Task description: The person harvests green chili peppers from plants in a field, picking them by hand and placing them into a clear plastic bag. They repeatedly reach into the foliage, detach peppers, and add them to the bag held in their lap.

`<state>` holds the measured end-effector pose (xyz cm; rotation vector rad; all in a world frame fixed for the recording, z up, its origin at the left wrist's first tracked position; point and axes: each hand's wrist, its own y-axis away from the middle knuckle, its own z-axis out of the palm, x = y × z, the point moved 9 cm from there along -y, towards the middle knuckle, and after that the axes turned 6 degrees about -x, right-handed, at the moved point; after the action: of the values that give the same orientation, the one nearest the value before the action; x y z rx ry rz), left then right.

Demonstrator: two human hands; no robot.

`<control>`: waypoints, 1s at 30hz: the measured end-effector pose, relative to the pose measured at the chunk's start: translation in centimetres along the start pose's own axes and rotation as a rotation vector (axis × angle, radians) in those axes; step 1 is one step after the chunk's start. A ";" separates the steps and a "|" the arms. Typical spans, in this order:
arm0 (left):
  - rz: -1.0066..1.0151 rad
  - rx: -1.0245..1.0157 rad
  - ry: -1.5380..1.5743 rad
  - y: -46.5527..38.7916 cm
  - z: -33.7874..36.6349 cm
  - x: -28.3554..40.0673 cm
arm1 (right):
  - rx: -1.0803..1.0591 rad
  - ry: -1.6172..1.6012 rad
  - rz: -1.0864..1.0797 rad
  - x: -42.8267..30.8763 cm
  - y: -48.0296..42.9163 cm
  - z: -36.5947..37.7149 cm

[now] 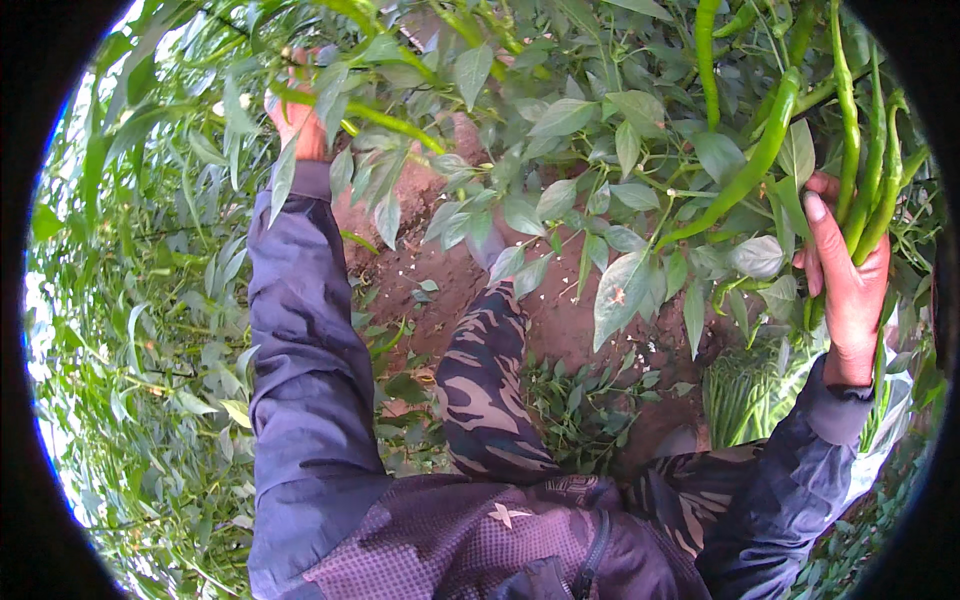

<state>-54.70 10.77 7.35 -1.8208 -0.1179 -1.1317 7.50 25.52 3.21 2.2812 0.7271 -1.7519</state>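
Note:
My right hand (855, 281) is closed around several long green chili peppers (874, 195) at the right, their tips pointing up out of the grip. Beside it a thick curved green pepper (750, 176) slants across the leaves. At the upper left, my left hand (300, 124) reaches in among the pepper plant's foliage. Leaves and a long green pepper (390, 126) partly cover it, so its fingers and whatever they touch are hard to make out. Another pepper (707, 67) hangs near the top, left of my right hand.
Dense pepper plants (165, 337) fill the left side. Bare brown soil (559, 319) shows between the rows, with my camouflage trouser leg (487, 367) over it. Below my right wrist, a pile of green peppers (739, 397) lies by pale, shiny plastic (892, 416).

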 end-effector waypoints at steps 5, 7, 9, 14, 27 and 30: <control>0.009 0.519 0.237 3.7 -11.2 4.2 | -0.054 -0.045 -0.007 -0.1 0.0 0.4; -0.120 0.682 0.133 5.1 -14.6 7.3 | -0.056 -0.056 -0.028 -0.3 0.1 0.5; -0.068 0.684 0.146 6.0 -15.2 11.0 | -0.059 -0.071 -0.030 -0.3 0.2 0.6; -0.022 0.591 0.103 9.8 -12.4 19.1 | -0.091 -0.131 -0.040 0.1 0.5 1.5; -0.534 -0.058 0.655 22.9 1.3 27.5 | -0.536 -0.279 0.147 -5.4 9.6 13.1; -0.669 -0.148 0.845 28.0 4.0 28.2 | -0.762 -0.316 0.206 -7.0 15.0 17.3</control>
<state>-21.76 -11.74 9.04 -1.2938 -0.1492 -2.3448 -1.51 3.39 2.52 1.4771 0.8621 -1.3656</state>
